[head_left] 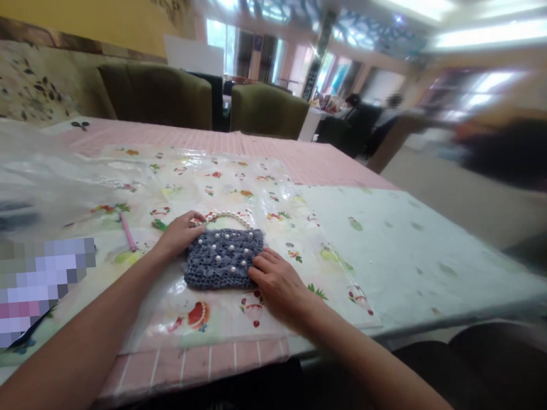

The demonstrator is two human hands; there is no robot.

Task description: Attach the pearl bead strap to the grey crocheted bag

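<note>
A small grey-blue crocheted purse (223, 258) studded with white pearls lies flat on the plastic-covered table (400, 245). Its pearl-bead handle (231, 215) arcs over the far edge. My left hand (180, 233) rests on the purse's upper left corner, fingers curled against the fabric beside the handle's end. My right hand (277, 285) lies at the purse's lower right corner, its fingers pressed together on the edge of the fabric. Both forearms reach in from the near edge of the table.
A pink crochet hook (127, 231) and a small green item (159, 225) lie left of the purse. Scissors (80, 125) sit at the far left. Crumpled clear plastic (19, 168) covers the left. Two olive armchairs (158, 95) stand behind the table. A person sits far back.
</note>
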